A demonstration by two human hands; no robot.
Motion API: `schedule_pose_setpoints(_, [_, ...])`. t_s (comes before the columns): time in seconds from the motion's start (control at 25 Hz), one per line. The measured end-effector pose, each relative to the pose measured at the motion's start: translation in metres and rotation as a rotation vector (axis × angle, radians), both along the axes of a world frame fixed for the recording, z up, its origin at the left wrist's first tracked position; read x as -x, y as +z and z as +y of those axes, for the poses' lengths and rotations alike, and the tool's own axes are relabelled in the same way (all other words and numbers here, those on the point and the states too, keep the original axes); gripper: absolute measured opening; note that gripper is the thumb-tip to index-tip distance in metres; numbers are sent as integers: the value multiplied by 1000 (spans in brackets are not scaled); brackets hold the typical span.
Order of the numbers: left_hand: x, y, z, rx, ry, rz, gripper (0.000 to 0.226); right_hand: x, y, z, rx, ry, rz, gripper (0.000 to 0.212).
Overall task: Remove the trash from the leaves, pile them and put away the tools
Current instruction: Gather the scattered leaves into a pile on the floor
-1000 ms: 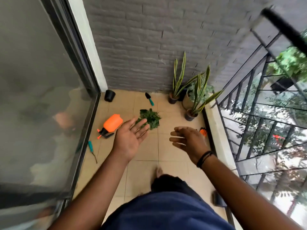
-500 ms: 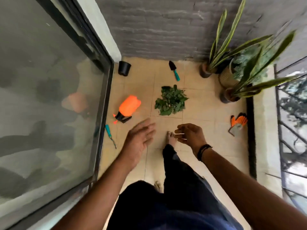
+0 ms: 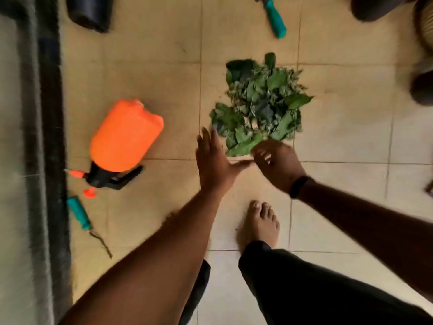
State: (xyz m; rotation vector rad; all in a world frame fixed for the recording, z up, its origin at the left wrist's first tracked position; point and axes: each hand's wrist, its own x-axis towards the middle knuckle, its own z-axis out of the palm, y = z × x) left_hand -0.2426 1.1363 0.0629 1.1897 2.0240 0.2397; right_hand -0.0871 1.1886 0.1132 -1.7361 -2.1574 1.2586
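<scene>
Beige floor tiles [image 3: 164,66], matte and square with thin grout lines, fill most of the view, edged on the left by a dark, blurred sliding-door track [image 3: 50,137]. On them, ahead of a bare foot [image 3: 260,221], lies the ragged pile of green leaves [image 3: 260,102], crumpled and overlapping, some glossy, some dull. Well to its left an orange plastic spray bottle [image 3: 124,137] lies on its side, smooth and rounded, its black trigger head pointing toward the track. The left hand [image 3: 213,160] hovers just beside the pile's near-left corner, fingers straight and spread, holding nothing. The right hand [image 3: 278,165], a black band at the wrist, reaches over the pile's near edge; its fingers curl downward at the leaves, but blur hides whether they pinch anything. A teal-handled tool with a thin metal shaft [image 3: 82,216] lies near the track. A second teal handle [image 3: 276,19] is cut off at the top edge, as are a black pot [image 3: 89,12] and dark rounded pots [image 3: 421,87] at the right.
</scene>
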Motion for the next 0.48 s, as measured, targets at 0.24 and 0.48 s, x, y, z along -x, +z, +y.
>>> schedule_pose_setpoints(0.24, [61, -134, 86, -286, -110, 181, 94, -45, -113, 116, -403, 30, -59, 24])
schedule_pose_setpoints(0.48, [81, -163, 125, -417, -312, 461, 85, -34, -162, 217, -273, 143, -191, 67])
